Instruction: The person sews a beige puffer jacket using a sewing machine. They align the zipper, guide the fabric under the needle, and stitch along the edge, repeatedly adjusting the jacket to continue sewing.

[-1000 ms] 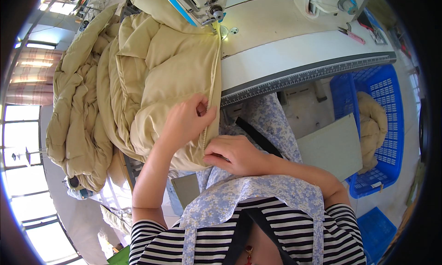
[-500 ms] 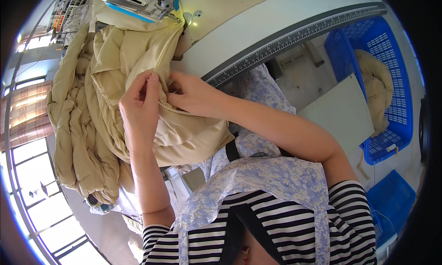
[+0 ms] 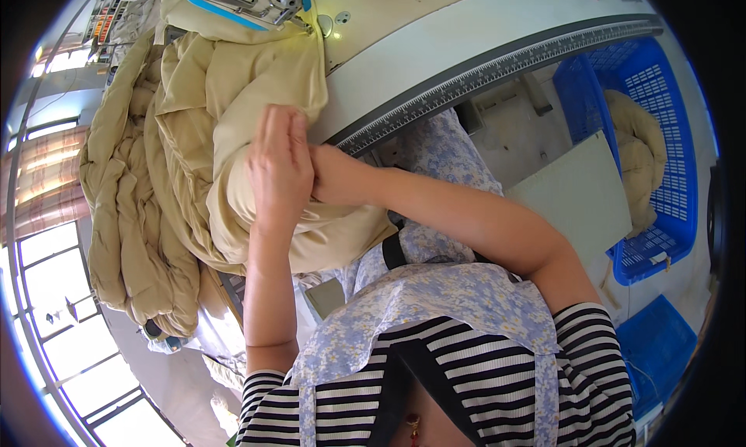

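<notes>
A beige padded jacket (image 3: 268,66) lies bunched over the left end of the work table, its upper edge under the sewing machine (image 3: 260,0). Over the edge of this jacket, my left hand (image 3: 280,163) has its back turned up and its fingers pressed together on the cloth. My right hand (image 3: 336,175) meets it from the right, touching the left hand at the same fold. Its fingers are hidden behind the left hand. The zipper teeth are out of sight under the folded cloth.
A dark ruler strip (image 3: 497,70) runs along the table's front edge. To the right, a blue plastic basket (image 3: 674,175) holds more beige padded cloth, with a pale board (image 3: 579,194) leaning beside it. A blue bin (image 3: 660,350) stands lower right. Windows line the left.
My left hand has moved right and turned its back up, covering my right fingers. The jacket edge has been folded over, so the zipper that showed before is now hidden.
</notes>
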